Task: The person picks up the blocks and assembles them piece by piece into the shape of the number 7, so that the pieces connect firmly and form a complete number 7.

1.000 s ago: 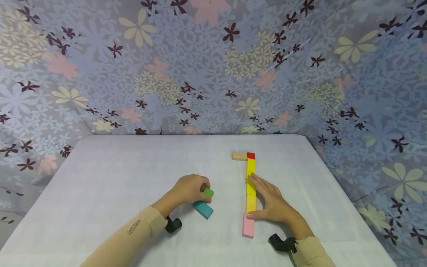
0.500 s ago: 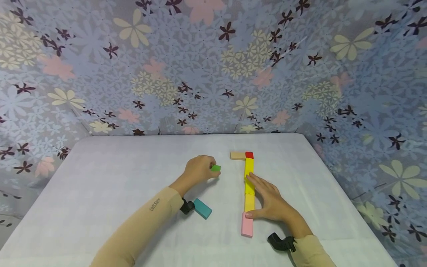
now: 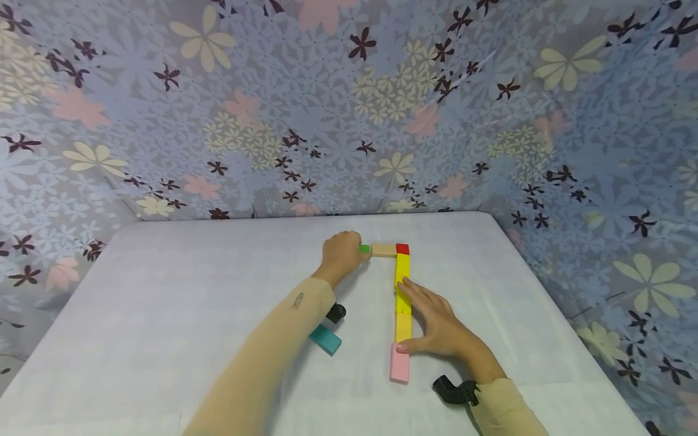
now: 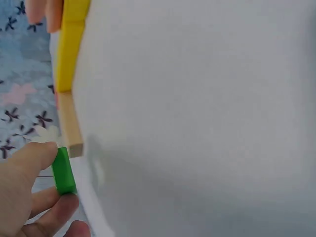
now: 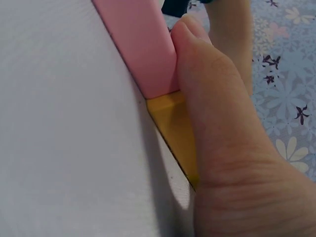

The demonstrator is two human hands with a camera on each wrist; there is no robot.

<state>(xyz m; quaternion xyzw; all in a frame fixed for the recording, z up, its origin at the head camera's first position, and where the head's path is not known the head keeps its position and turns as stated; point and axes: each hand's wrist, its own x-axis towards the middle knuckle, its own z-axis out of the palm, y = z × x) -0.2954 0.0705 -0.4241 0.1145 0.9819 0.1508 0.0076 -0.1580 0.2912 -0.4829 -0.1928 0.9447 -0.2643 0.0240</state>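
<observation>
My left hand (image 3: 340,257) pinches a small green block (image 4: 63,170) between thumb and fingers. The block is right at the left end of a plain wooden block (image 3: 384,251). That wooden block meets a red block (image 3: 402,249), and from there a line of yellow blocks (image 3: 402,266) runs toward me, ending in a pink block (image 3: 399,366). Along this line lies my right hand (image 3: 440,324), fingers extended over the yellow blocks. Its thumb (image 5: 212,94) touches the side of the pink block near its joint with the yellow one.
A teal block (image 3: 327,340) lies on the white-covered table (image 3: 218,272), partly behind my left sleeve. Black wrist camera mounts (image 3: 455,390) stick out by both cuffs. A flower-patterned cloth (image 3: 305,109) hangs behind and beside the table.
My left hand has lifted the green block from beside the teal block and carried it away from me and right, to the wooden block's end. The right hand has stayed on the row.
</observation>
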